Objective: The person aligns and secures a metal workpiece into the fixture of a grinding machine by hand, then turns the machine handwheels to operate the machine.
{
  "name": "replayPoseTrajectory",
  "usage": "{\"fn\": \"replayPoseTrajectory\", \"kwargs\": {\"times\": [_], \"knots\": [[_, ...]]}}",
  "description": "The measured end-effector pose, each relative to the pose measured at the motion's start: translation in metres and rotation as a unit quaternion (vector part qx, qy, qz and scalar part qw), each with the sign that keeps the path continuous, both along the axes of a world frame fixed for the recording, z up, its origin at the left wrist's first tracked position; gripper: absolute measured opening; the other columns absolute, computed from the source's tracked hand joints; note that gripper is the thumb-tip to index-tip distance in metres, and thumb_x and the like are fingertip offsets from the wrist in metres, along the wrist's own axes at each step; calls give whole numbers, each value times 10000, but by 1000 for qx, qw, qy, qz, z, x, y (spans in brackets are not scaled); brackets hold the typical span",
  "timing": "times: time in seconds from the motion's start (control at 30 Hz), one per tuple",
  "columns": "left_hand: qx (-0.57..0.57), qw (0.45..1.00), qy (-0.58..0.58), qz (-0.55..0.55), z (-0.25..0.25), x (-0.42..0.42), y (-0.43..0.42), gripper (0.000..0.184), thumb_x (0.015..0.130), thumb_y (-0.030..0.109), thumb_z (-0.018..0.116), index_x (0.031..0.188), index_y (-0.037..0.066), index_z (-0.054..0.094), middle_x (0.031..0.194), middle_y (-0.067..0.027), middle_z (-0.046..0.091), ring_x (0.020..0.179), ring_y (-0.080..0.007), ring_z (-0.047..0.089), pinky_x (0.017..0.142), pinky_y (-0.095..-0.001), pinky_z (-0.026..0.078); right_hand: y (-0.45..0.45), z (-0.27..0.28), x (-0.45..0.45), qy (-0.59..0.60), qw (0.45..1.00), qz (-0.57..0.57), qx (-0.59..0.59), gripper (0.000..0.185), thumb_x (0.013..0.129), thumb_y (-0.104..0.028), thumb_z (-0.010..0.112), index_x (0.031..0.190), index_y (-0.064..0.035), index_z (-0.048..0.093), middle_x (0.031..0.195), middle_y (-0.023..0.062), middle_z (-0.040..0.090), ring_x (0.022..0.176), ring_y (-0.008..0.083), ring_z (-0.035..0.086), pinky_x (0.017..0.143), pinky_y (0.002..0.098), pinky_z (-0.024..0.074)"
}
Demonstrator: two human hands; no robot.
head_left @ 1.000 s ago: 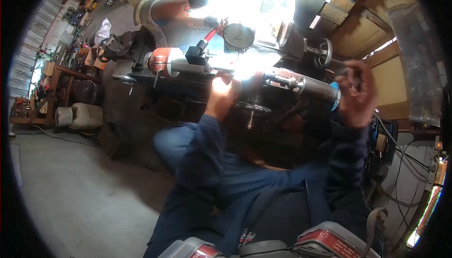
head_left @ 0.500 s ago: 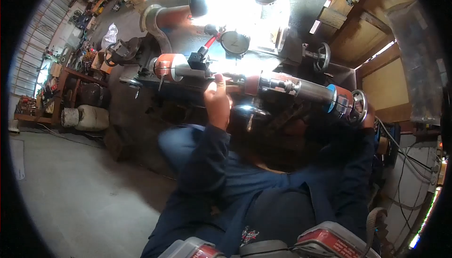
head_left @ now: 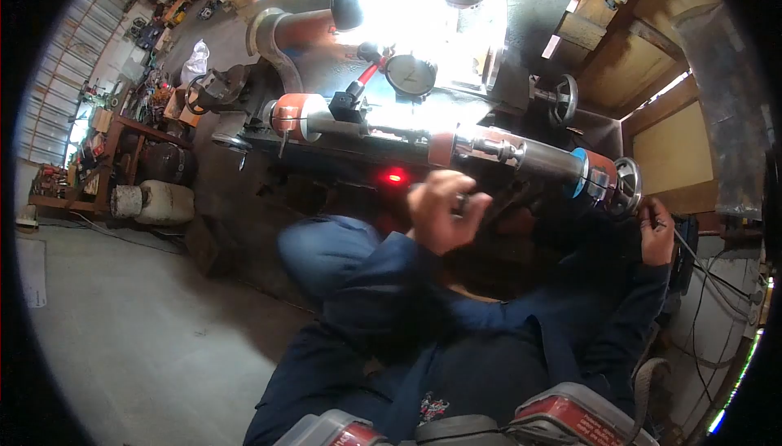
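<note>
My left hand (head_left: 444, 211) is in front of the machine's middle, below the orange clamp block (head_left: 442, 148). Its fingers are curled, with a small dark piece between them that I cannot make out. The front crank wheel is hidden there. At the right end, my right hand (head_left: 656, 232) has its fingers closed at the lower rim of the chrome handwheel (head_left: 626, 186). A thick steel cylinder (head_left: 547, 161) runs from the middle to the blue-ringed orange end block (head_left: 601, 173). Above the bar, a round dial gauge (head_left: 410, 76) hangs on a red-handled holder (head_left: 368, 77).
Another orange block (head_left: 297, 117) holds the bar's left end. A second handwheel (head_left: 563, 100) stands behind, on the right. Bright glare covers the machine's top centre. A pale gas cylinder (head_left: 165, 204) lies on the left, and cables (head_left: 709, 271) hang at the right.
My left hand has left the bar and moved right and down, over the front crank wheel. My right hand reached the end handwheel and now sits at its lower rim. A red light spot has appeared.
</note>
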State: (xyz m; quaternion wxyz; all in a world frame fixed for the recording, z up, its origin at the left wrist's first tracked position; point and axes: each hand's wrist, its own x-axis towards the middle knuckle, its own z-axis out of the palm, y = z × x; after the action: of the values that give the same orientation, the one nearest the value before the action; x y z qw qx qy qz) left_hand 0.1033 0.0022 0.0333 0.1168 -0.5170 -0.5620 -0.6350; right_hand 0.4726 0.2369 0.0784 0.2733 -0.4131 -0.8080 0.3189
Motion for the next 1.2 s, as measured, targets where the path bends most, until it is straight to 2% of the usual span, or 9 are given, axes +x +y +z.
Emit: {"fn": "replayPoseTrajectory", "kwargs": {"times": [0.13, 0.33, 0.57, 0.6, 0.7, 0.73, 0.93, 1.03, 1.2], "knots": [[-11, 989, 95, -117, -5, 17, 12, 194, 836, 79, 795, 978, 39, 667, 872, -103, 671, 639, -198, 675, 559, -282, 557, 25, -9, -12, 48, 997, -64, 23, 171, 1033, -137, 561, 1055, 5, 653, 963, 34, 666, 909, 119, 587, 846, 267, 468], [-63, 990, 25, -123, -3, 15, 14, 96, 830, 9, 772, 890, 15, 698, 823, -118, 689, 679, -216, 704, 585, -295, 579, 53, -16, -31, 93, 995, -47, -11, 197, 1028, -166, 578, 1039, 12, 662, 960, 44, 669, 905, 118, 593, 830, 275, 480], [-79, 989, 39, -119, -10, 12, 12, 108, 873, 101, 760, 887, 21, 688, 744, -124, 683, 616, -241, 678, 545, -305, 531, 74, -48, -38, 14, 997, 73, -16, 260, 1016, -239, 574, 1068, -11, 687, 918, 43, 687, 893, 108, 628, 785, 291, 510], [-77, 989, 42, -120, -10, 12, 12, 114, 882, 113, 754, 885, 22, 687, 731, -124, 681, 613, -243, 677, 543, -306, 529, 65, -46, -39, -61, 998, 4, -19, 250, 986, -215, 606, 1087, -5, 698, 944, 55, 703, 890, 117, 639, 789, 302, 522], [-78, 988, 50, -121, -5, 9, 11, 120, 896, 116, 739, 875, 13, 682, 735, -131, 685, 610, -244, 679, 548, -305, 532, 112, -131, 10, 144, 911, -20, -386, 237, 958, -189, 631, 1103, -16, 703, 981, 67, 721, 908, 149, 659, 806, 317, 527], [-80, 988, 48, -122, -3, 9, 10, 118, 897, 113, 737, 873, 11, 682, 738, -132, 687, 613, -246, 681, 549, -305, 533, 58, -70, -17, 39, 966, 47, -251, 236, 946, -167, 641, 1122, -21, 699, 998, 77, 731, 927, 173, 671, 809, 322, 520], [-90, 987, 47, -127, -2, 8, 9, 125, 891, 111, 741, 867, 6, 679, 752, -136, 694, 627, -253, 688, 558, -306, 540, 22, -49, 17, -157, 985, 61, -29, 228, 966, -175, 632, 1090, 11, 678, 982, 70, 715, 904, 149, 641, 809, 335, 497], [-90, 986, 44, -131, -4, 9, 10, 129, 881, 119, 752, 860, 16, 678, 755, -127, 689, 631, -260, 685, 560, -320, 541, 0, -25, 16, 3, 992, 5, -123, 269, 1003, -242, 611, 1072, 10, 674, 954, 48, 690, 882, 142, 604, 813, 327, 481], [-95, 985, 45, -135, -3, 9, 10, 115, 880, 101, 749, 864, 9, 682, 757, -133, 696, 631, -258, 691, 563, -314, 547, 10, -2, -1, 4, 999, -29, -41, 298, 1043, -264, 555, 1052, 13, 666, 941, 43, 671, 901, 136, 580, 850, 286, 460]]}}
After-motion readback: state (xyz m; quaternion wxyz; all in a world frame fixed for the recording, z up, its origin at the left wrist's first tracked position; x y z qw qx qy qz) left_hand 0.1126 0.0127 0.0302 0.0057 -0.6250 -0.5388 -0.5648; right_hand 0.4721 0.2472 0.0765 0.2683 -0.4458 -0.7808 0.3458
